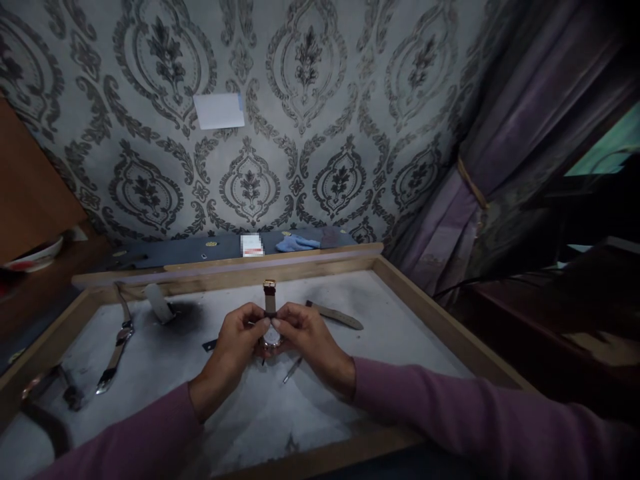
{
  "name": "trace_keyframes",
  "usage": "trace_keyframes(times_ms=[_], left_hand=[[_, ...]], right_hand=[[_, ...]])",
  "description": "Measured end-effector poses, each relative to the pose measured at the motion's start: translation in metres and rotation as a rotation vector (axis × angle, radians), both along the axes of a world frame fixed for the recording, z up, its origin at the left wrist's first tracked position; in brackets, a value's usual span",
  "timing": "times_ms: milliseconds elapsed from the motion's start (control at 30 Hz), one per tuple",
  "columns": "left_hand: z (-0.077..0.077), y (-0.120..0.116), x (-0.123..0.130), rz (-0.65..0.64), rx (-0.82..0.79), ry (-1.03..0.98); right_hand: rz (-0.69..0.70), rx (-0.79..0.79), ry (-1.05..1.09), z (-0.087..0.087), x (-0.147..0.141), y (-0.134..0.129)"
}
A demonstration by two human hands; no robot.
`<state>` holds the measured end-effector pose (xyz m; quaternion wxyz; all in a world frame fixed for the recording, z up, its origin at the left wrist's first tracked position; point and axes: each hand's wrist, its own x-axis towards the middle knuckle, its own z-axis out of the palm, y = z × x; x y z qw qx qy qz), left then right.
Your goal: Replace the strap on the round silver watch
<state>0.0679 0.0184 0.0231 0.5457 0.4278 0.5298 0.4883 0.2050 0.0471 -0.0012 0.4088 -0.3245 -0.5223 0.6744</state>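
Both hands meet over the middle of a white, wood-framed tray (410, 268). My left hand (235, 343) is closed on the left side of a round watch (271, 337), its thumb at the top of the case. From the right, my right hand (313, 340) pinches the same watch where the strap joins it. One strap piece (270, 303) with a gold buckle points away from me, above the thumbs. A loose strap (340, 316) lies just beyond my right hand. Beside that hand's underside is a thin metal tool (292, 371). The lower part of the watch is partly hidden by fingers.
At the tray's left lie a watch (120, 347), another dark-strapped watch (47, 417) and a pale upright object (159, 303). Behind the tray are a small white box (251, 245) and a blue cloth (299, 244). A purple curtain (450, 207) hangs at the right.
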Motion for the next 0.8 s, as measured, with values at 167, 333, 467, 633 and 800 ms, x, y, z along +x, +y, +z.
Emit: trace_keyframes(times_ms=[167, 333, 467, 633, 800], left_hand=[[0.001, 0.003, -0.005, -0.052, 0.018, 0.023], [0.005, 0.009, -0.014, -0.156, -0.004, 0.062], [0.004, 0.012, -0.017, -0.219, -0.018, 0.099], [0.001, 0.014, -0.019, -0.224, -0.026, 0.109], [0.001, 0.011, -0.02, -0.186, -0.079, 0.064]], right_hand=[[0.007, -0.036, -0.044, 0.001, 0.002, 0.003], [0.087, -0.026, -0.14, 0.013, 0.008, 0.006], [0.122, 0.008, -0.122, 0.016, 0.01, 0.007], [0.113, -0.017, -0.104, 0.012, 0.009, 0.009], [0.07, -0.036, -0.087, 0.008, 0.009, 0.011]])
